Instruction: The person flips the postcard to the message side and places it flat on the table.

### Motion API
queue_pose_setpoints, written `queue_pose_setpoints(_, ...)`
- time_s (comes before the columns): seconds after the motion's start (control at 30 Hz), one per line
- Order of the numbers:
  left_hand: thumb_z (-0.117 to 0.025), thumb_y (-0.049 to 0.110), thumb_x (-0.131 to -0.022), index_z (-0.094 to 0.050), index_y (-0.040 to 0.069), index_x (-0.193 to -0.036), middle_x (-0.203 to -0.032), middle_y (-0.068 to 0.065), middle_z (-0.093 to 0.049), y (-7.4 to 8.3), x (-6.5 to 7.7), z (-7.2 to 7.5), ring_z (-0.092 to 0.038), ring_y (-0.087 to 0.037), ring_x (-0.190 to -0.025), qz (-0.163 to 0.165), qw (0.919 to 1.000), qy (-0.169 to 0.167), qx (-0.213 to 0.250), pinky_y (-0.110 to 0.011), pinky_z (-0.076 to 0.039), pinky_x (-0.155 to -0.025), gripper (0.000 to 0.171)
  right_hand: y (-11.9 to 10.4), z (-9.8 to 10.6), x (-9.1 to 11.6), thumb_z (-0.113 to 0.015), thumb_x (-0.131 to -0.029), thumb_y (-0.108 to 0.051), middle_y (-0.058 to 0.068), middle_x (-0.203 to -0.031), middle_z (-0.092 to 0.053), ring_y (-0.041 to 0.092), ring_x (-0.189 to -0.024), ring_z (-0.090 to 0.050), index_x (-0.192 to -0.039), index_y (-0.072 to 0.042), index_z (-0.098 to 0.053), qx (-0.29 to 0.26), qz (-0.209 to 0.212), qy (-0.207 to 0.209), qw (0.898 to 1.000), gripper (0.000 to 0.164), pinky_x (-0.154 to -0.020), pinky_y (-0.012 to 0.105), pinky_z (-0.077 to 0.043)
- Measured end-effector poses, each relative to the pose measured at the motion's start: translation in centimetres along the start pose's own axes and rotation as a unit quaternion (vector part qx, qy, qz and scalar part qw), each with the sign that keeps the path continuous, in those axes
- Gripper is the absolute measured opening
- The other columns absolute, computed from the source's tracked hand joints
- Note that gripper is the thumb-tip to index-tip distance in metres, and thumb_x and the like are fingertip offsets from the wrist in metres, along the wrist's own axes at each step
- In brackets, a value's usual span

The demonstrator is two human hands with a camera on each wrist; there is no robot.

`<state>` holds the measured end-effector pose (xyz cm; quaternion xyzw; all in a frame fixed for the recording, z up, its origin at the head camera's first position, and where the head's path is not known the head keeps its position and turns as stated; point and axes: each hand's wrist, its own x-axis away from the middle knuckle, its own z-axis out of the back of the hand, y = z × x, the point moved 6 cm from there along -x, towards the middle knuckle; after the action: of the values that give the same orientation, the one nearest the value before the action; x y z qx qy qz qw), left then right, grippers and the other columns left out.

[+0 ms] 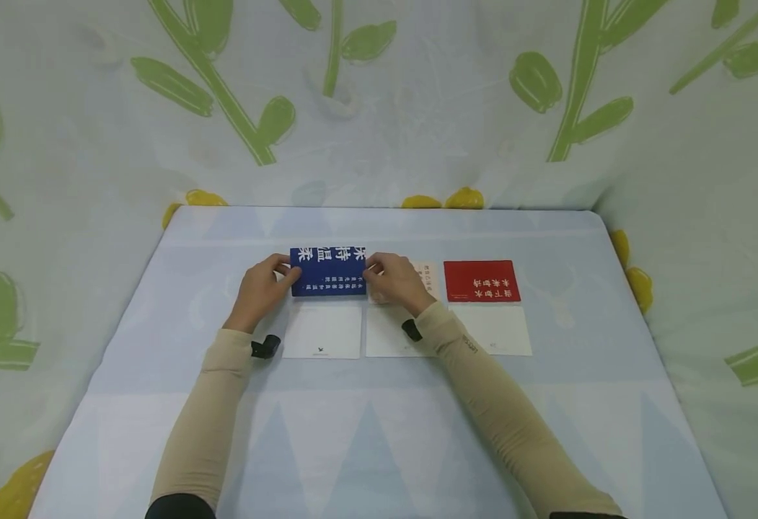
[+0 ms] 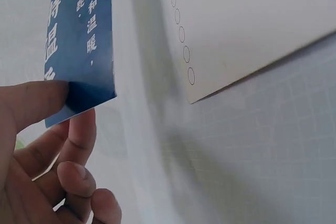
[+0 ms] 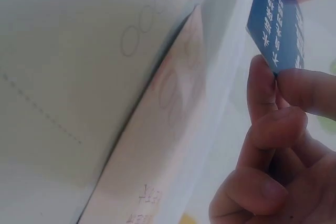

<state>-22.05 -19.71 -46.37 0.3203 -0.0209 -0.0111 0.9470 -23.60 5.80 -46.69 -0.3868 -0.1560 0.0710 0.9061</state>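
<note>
A blue card (image 1: 328, 272) with white lettering is held up between both hands over the back of the table. My left hand (image 1: 265, 288) pinches its left end between thumb and forefinger, the other fingers curled behind. At the opposite end my right hand (image 1: 401, 280) pinches the card's corner the same way, as the right wrist view shows. Just in front of the blue card lies a white card (image 1: 322, 331) with a small dark mark. Under my right hand, a pale pink card (image 1: 427, 277) is partly hidden.
A red card (image 1: 482, 281) with white lettering lies right of the pink one. Two more white cards, one in the middle (image 1: 388, 333) and one at the right (image 1: 502, 330), continue the front row. Leaf-patterned fabric (image 1: 417, 108) rises behind the pale blue tabletop (image 1: 353, 432).
</note>
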Motion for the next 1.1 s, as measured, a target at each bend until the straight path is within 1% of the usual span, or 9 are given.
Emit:
queue_pose_setpoints(0.1, -0.062, 0.033, -0.101, -0.061, 0.002, -0.130, -0.108, -0.015, -0.069, 0.3, 0.2, 0.3, -0.053, -0.027, -0.082, -0.008, 0.9998, 0.019, -0.002, -0.037, -0.040, -0.069, 0.042, -0.1, 0.1, 0.2, -0.062, -0.100, -0.026, 0.004, -0.110, -0.070, 0.021, -0.097, -0.063, -0.122, -0.011, -0.068, -0.002, 0.012, 0.007, 1.000, 0.027, -0.088, 0.038, -0.053)
queue_pose_setpoints(0.2, -0.063, 0.032, -0.100, -0.063, 0.001, -0.127, -0.106, -0.015, -0.070, 0.5, 0.4, 0.4, -0.052, -0.027, -0.079, -0.012, 0.9995, 0.029, -0.005, -0.036, -0.039, -0.068, 0.040, -0.1, 0.1, 0.4, -0.062, -0.100, -0.027, 0.004, -0.109, -0.070, 0.021, -0.096, -0.063, -0.120, -0.012, -0.069, -0.004, 0.020, 0.013, 1.000, 0.026, -0.087, 0.038, -0.053)
queue_pose_setpoints(0.37, -0.062, 0.032, -0.101, -0.064, -0.001, -0.125, -0.106, -0.016, -0.069, 0.7, 1.1, 0.4, -0.053, -0.027, -0.081, -0.011, 0.9996, 0.025, -0.005, -0.036, -0.041, -0.068, 0.040, 0.1, 0.0, 0.8, -0.061, -0.101, -0.030, 0.003, -0.108, -0.070, 0.020, -0.096, -0.063, -0.117, -0.013, -0.070, 0.005, 0.033, 0.018, 0.999, 0.025, -0.085, 0.037, -0.053)
queue_pose_setpoints(0.53, -0.061, 0.032, -0.101, -0.065, 0.002, -0.122, -0.105, -0.014, -0.069, 0.5, 1.7, 0.4, -0.053, -0.026, -0.080, -0.012, 0.9997, 0.020, -0.003, -0.036, -0.041, -0.066, 0.037, 0.1, 0.0, 1.4, -0.061, -0.101, -0.030, 0.001, -0.109, -0.070, 0.019, -0.094, -0.062, -0.115, -0.015, -0.072, 0.013, 0.049, 0.020, 0.999, 0.024, -0.080, 0.034, -0.052)
queue_pose_setpoints(0.63, -0.061, 0.031, -0.102, -0.066, 0.002, -0.118, -0.103, -0.013, -0.068, 0.6, 2.0, 0.6, -0.052, -0.026, -0.078, -0.026, 0.9993, 0.027, -0.002, -0.036, -0.041, -0.065, 0.034, 0.0, 0.0, 1.7, -0.062, -0.101, -0.030, -0.001, -0.105, -0.070, 0.018, -0.091, -0.061, -0.113, -0.016, -0.073, 0.012, 0.054, 0.021, 0.998, 0.022, -0.074, 0.032, -0.052)
queue_pose_setpoints(0.77, -0.061, 0.030, -0.102, -0.066, 0.001, -0.113, -0.104, -0.014, -0.064, 1.1, 2.4, 0.8, -0.050, -0.026, -0.077, -0.054, 0.9974, 0.047, -0.003, -0.037, -0.040, -0.066, 0.031, 0.0, 0.1, 2.0, -0.063, -0.099, -0.028, -0.004, -0.093, -0.070, 0.018, -0.085, -0.060, -0.110, -0.017, -0.074, 0.000, 0.045, 0.016, 0.999, 0.019, -0.067, 0.031, -0.050)
queue_pose_setpoints(0.9, -0.062, 0.027, -0.102, -0.066, -0.001, -0.110, -0.100, -0.014, -0.059, 1.4, 2.8, 1.0, -0.048, -0.026, -0.078, -0.072, 0.9955, 0.062, 0.002, -0.037, -0.038, -0.067, 0.029, 0.1, 0.0, 2.4, -0.062, -0.099, -0.027, -0.007, -0.084, -0.072, 0.019, -0.083, -0.061, -0.109, -0.017, -0.073, -0.021, 0.031, 0.006, 0.999, 0.017, -0.065, 0.032, -0.048)
queue_pose_setpoints(1.0, -0.061, 0.027, -0.103, -0.065, -0.001, -0.112, -0.096, -0.014, -0.059, 1.4, 2.9, 0.8, -0.049, -0.026, -0.079, -0.068, 0.9960, 0.054, 0.018, -0.037, -0.038, -0.068, 0.031, 0.2, -0.1, 2.6, -0.062, -0.100, -0.027, -0.007, -0.084, -0.073, 0.019, -0.084, -0.062, -0.110, -0.016, -0.072, -0.038, 0.023, 0.006, 0.999, 0.018, -0.066, 0.032, -0.049)
queue_pose_setpoints(1.1, -0.058, 0.031, -0.104, -0.065, -0.001, -0.116, -0.096, -0.014, -0.063, 1.1, 3.0, 0.5, -0.052, -0.026, -0.082, -0.048, 0.9975, 0.037, 0.037, -0.036, -0.041, -0.070, 0.035, 0.3, -0.2, 2.7, -0.062, -0.100, -0.027, -0.006, -0.085, -0.074, 0.019, -0.085, -0.062, -0.110, -0.015, -0.072, -0.050, 0.020, 0.010, 0.999, 0.019, -0.067, 0.032, -0.050)
